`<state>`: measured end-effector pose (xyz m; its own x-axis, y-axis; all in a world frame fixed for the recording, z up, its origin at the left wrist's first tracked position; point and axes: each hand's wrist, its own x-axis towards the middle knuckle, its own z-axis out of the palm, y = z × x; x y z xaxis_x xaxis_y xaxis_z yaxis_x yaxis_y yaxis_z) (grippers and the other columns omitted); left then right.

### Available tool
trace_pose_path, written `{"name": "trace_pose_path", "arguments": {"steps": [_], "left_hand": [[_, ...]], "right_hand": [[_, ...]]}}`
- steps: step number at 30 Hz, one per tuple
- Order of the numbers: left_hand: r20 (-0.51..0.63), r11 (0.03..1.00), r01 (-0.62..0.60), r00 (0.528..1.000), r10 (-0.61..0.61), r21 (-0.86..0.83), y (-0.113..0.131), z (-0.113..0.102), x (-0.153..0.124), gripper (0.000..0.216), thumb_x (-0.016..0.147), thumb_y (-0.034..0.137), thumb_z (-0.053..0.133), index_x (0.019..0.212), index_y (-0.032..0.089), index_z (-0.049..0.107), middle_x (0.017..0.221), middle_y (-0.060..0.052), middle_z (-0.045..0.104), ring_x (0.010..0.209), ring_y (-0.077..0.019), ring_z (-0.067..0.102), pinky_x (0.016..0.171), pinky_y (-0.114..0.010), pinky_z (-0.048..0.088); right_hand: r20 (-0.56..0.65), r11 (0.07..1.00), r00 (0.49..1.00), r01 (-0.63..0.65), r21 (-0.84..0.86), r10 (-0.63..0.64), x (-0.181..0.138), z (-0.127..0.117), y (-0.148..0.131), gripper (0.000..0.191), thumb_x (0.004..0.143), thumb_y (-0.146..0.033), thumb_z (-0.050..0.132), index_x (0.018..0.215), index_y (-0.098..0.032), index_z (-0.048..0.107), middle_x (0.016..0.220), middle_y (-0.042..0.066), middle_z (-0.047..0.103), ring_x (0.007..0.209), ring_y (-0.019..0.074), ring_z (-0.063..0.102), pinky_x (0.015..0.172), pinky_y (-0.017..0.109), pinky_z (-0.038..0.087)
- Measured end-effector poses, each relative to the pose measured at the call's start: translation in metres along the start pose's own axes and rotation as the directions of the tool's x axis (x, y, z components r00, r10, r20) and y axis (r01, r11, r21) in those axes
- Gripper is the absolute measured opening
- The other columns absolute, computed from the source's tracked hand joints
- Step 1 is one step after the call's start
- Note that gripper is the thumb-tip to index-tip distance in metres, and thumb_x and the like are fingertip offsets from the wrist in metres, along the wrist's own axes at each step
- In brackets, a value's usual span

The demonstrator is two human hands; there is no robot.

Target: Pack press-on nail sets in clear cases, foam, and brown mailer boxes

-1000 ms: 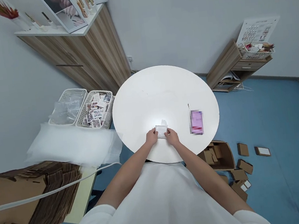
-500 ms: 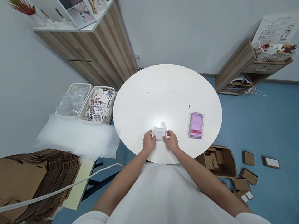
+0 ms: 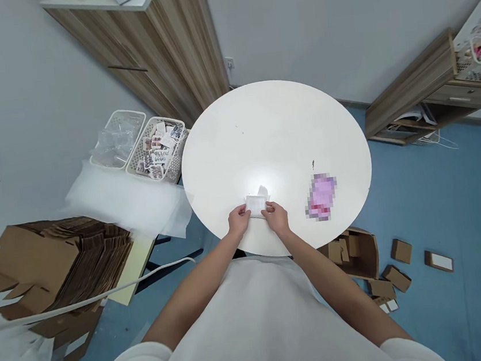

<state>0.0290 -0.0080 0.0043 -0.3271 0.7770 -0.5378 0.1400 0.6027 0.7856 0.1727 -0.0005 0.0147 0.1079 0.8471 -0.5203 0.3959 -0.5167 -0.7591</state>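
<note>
A small white rectangular packet, which looks wrapped in translucent sheeting, is held between my hands near the front of the round white table. A pale flap stands up from its far side. My left hand pinches the packet's left edge between thumb and fingers. On the opposite edge, my right hand grips it the same way. To the right on the table lies a purple-pink item, blurred into blocks so its kind is hidden.
Left of the table stand a basket of small printed cards and a basket of clear bags. White foam sheets and stacked flat cardboard lie nearer. An open carton and several small brown boxes are on the floor at right.
The view has tilted down and shifted slightly. Both hands still grip the packet's edges, with little movement of the packet on the table.
</note>
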Motion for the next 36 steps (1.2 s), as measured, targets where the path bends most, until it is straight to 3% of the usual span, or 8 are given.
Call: {"name": "trace_pose_path", "arguments": {"steps": [6, 11, 17, 21, 27, 31, 36], "left_hand": [[-0.052, 0.978, 0.104, 0.992, -0.115, -0.179, -0.012, 0.004, 0.000, 0.031, 0.068, 0.023, 0.066, 0.098, 0.014, 0.060, 0.101, -0.010, 0.063, 0.087, -0.0166, 0.062, 0.076, -0.029, 0.051], [-0.047, 0.996, 0.059, 0.997, -0.062, -0.064, -0.011, -0.002, 0.009, 0.029, 0.070, 0.027, 0.064, 0.096, 0.015, 0.062, 0.094, -0.009, 0.066, 0.082, -0.0160, 0.063, 0.075, -0.030, 0.052], [-0.076, 0.996, -0.035, 0.996, 0.042, 0.083, 0.007, -0.019, 0.027, 0.028, 0.072, 0.027, 0.061, 0.098, 0.016, 0.062, 0.096, -0.008, 0.066, 0.086, -0.0166, 0.062, 0.080, -0.031, 0.049], [-0.098, 0.985, -0.102, 0.988, 0.116, 0.137, 0.021, -0.041, 0.044, 0.026, 0.074, 0.027, 0.058, 0.098, 0.016, 0.060, 0.098, -0.008, 0.065, 0.088, -0.0169, 0.061, 0.083, -0.031, 0.047], [-0.111, 0.944, -0.210, 0.963, 0.244, 0.255, 0.035, -0.084, 0.085, 0.031, 0.074, 0.025, 0.057, 0.104, 0.016, 0.059, 0.105, -0.009, 0.058, 0.098, -0.0207, 0.054, 0.087, -0.035, 0.043], [-0.108, 0.949, -0.226, 0.961, 0.254, 0.220, 0.044, -0.112, 0.121, 0.035, 0.075, 0.025, 0.056, 0.109, 0.017, 0.057, 0.104, -0.009, 0.054, 0.091, -0.0185, 0.055, 0.083, -0.032, 0.045], [-0.085, 0.943, -0.290, 0.948, 0.306, 0.163, 0.053, -0.142, 0.161, 0.040, 0.076, 0.024, 0.055, 0.115, 0.016, 0.052, 0.105, -0.010, 0.052, 0.093, -0.0180, 0.053, 0.081, -0.030, 0.045]], "right_hand": [[-0.019, 0.995, 1.000, -0.018, 0.096, 0.020, 0.003, 0.008, 0.008, 0.046, 0.070, -0.029, 0.055, 0.115, -0.018, 0.054, 0.110, 0.007, 0.060, 0.080, 0.0150, 0.062, 0.074, 0.028, 0.049], [-0.031, 0.993, 0.999, -0.007, 0.121, 0.011, 0.002, 0.017, -0.002, 0.045, 0.073, -0.026, 0.051, 0.118, -0.017, 0.052, 0.112, 0.007, 0.060, 0.082, 0.0155, 0.063, 0.079, 0.029, 0.048], [-0.042, 0.998, 0.999, 0.012, 0.056, -0.009, 0.011, 0.032, -0.029, 0.045, 0.074, -0.023, 0.045, 0.119, -0.019, 0.051, 0.109, 0.005, 0.061, 0.088, 0.0150, 0.062, 0.080, 0.028, 0.047], [-0.008, 0.999, 1.000, 0.025, -0.024, -0.025, 0.023, 0.050, -0.052, 0.048, 0.072, -0.024, 0.046, 0.120, -0.019, 0.049, 0.107, 0.004, 0.061, 0.089, 0.0155, 0.059, 0.079, 0.028, 0.047], [0.028, 0.991, 0.994, 0.109, -0.076, -0.107, 0.047, 0.099, -0.090, 0.053, 0.068, -0.022, 0.048, 0.120, -0.021, 0.046, 0.107, 0.003, 0.058, 0.082, 0.0151, 0.057, 0.074, 0.027, 0.046], [0.036, 0.977, 0.982, 0.186, -0.104, -0.183, 0.067, 0.132, -0.118, 0.038, 0.070, -0.025, 0.043, 0.107, -0.022, 0.052, 0.095, 0.001, 0.060, 0.075, 0.0147, 0.054, 0.071, 0.028, 0.045], [0.042, 0.977, 0.980, 0.197, -0.078, -0.194, 0.088, 0.166, -0.154, 0.039, 0.069, -0.022, 0.043, 0.107, -0.022, 0.050, 0.096, 0.001, 0.058, 0.078, 0.0147, 0.052, 0.072, 0.027, 0.044]]}}
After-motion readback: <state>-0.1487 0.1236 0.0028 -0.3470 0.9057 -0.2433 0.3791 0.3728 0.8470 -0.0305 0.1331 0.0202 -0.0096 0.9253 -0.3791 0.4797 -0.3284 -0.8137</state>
